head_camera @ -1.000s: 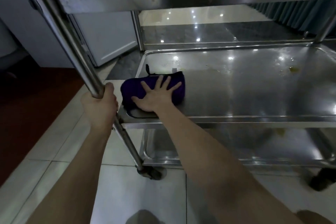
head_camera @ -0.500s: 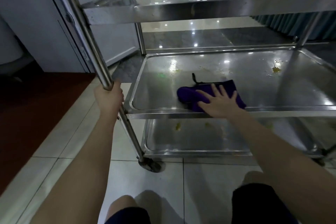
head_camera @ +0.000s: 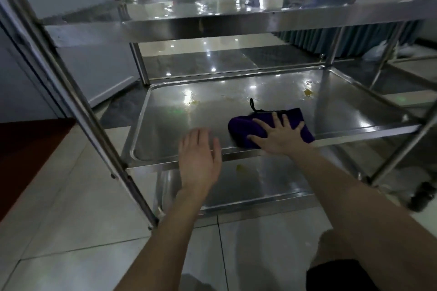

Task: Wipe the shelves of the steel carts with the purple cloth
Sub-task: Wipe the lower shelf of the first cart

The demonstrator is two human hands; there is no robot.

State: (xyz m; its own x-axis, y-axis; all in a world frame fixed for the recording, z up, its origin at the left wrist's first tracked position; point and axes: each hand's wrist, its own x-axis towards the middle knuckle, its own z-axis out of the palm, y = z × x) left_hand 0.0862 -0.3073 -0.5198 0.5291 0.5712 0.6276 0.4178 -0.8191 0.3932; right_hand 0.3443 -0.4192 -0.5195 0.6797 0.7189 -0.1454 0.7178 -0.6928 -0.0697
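A steel cart fills most of the frame, with three shelves seen one above the other. The purple cloth is bunched on the middle shelf, right of centre in the frame and close to the shelf's near rim. The right hand is laid flat on the cloth with fingers spread, pressing it down rather than clutching it; a dark loop sticks up from the cloth's far edge. The left hand is seen at centre frame, open and empty, fingers loosely extended, held in front of the near rim of the middle shelf; whether it touches the rim cannot be told. Yellowish stains are seen on the far part of the middle shelf, apart from the cloth, and another yellow spot lies on the bottom shelf, below the hands. The top shelf crosses the upper frame. The slanted post runs down the left of the frame to the tiled floor.
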